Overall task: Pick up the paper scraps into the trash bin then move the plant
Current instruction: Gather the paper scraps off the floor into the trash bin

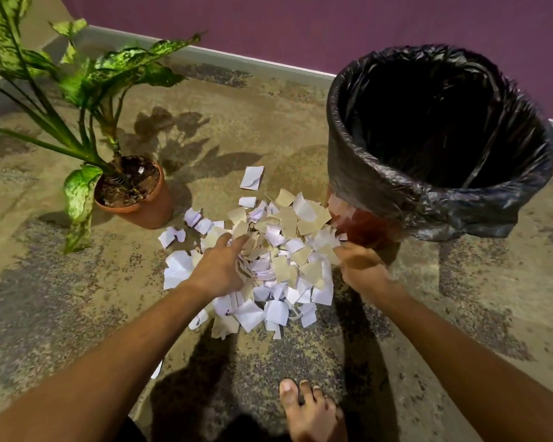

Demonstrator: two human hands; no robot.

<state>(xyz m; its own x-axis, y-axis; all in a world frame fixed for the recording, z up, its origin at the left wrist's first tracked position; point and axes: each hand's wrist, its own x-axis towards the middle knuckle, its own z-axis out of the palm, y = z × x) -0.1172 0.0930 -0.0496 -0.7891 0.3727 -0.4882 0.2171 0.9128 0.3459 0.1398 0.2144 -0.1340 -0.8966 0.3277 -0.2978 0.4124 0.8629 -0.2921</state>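
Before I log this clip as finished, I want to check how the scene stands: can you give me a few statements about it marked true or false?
1. The paper scraps lie in a pile on the floor between the plant pot and the trash bin. True.
2. The trash bin is lined with a white bag. False: the bag is black.
3. The left hand rests on the pile of scraps. True.
4. The plant has tipped over and spilled its soil. False: the pot stands upright with the soil inside.
5. The right hand is at the edge of the pile, close to the bin's base. True.
6. The wall behind is green. False: it is purple.
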